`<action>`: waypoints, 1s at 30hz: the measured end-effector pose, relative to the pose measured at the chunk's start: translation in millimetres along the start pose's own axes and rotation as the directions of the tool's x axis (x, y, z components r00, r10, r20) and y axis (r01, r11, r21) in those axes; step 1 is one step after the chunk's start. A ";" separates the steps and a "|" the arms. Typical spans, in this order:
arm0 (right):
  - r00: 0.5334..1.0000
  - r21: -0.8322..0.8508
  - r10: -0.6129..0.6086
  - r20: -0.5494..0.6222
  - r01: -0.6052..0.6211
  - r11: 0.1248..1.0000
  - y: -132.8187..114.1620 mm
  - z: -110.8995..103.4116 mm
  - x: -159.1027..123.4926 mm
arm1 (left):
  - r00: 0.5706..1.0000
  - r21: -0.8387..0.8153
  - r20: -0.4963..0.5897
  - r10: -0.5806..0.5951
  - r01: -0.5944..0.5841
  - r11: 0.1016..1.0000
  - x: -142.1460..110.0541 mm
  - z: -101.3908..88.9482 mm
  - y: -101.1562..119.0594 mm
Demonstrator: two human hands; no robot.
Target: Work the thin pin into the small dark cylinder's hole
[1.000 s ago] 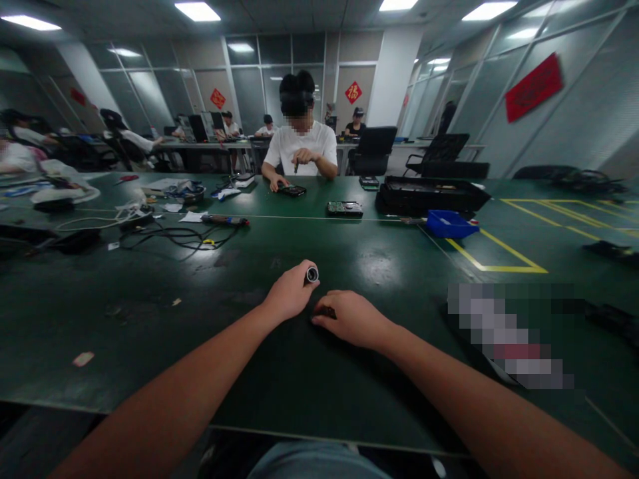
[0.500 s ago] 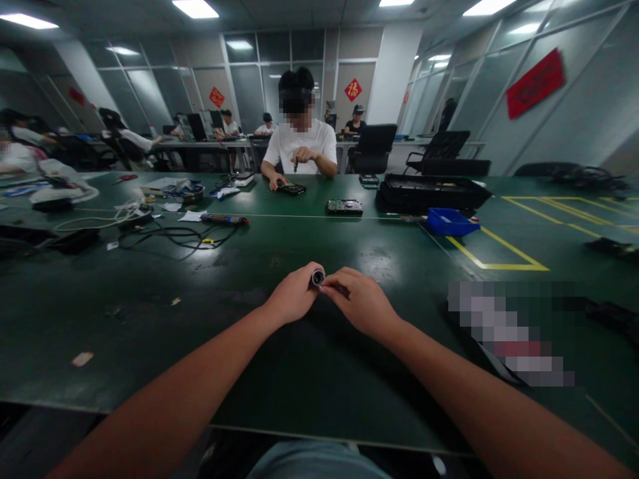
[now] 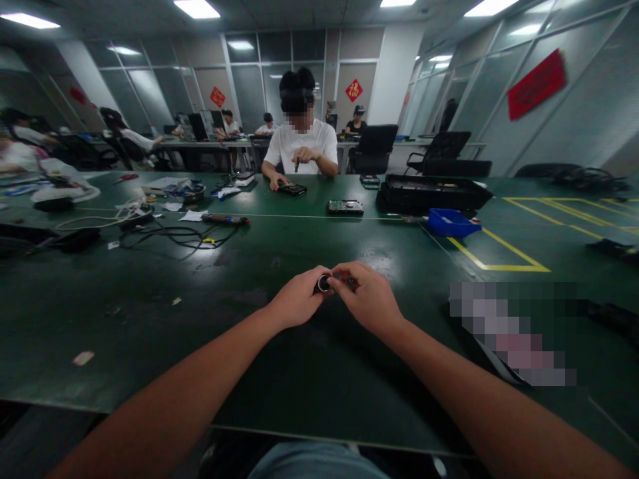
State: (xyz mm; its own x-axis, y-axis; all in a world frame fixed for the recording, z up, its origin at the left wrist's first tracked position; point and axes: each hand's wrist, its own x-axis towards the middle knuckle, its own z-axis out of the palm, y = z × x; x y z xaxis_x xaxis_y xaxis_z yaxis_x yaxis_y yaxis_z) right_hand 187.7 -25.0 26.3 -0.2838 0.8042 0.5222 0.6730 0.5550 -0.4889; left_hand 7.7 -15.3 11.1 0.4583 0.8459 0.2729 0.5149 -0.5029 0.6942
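My left hand (image 3: 298, 298) is wrapped round a small dark tube (image 3: 323, 283) with a bright metal rim, its round open end facing me. Just to the right, my right hand (image 3: 368, 297) is closed in a pinch. Its thumb and fingertips touch the rim of the tube and partly cover the opening. Something small and dark shows between the curled fingers of that hand, too little of it to name. Both hands are held over the near middle of the green table (image 3: 279, 392).
Across the table a person (image 3: 302, 143) works on a hard drive (image 3: 292, 189). Another hard drive (image 3: 345, 207) lies nearer. A black case (image 3: 432, 194) and a blue tray (image 3: 453, 223) stand to the right. Black cables (image 3: 172, 234) and an electric screwdriver (image 3: 225, 219) lie at left.
My right hand has risen from the tabletop to the tube's open end, its fingertips now on the rim. My left hand has shifted slightly right with the tube.
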 end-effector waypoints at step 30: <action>0.998 0.276 0.067 -0.017 -0.060 0.959 -8.7 -11.5 -4.9 | 0.969 -0.009 -0.173 -0.174 0.175 0.985 5.1 -2.1 -18.6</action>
State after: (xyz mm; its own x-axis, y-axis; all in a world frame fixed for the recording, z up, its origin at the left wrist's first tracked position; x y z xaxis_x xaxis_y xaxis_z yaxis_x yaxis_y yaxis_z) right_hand 191.1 -36.2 36.0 -0.2264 0.8360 0.4998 0.4744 0.5428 -0.6930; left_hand -1.1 -1.3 0.9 0.2297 0.9383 0.2587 0.5807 -0.3454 0.7372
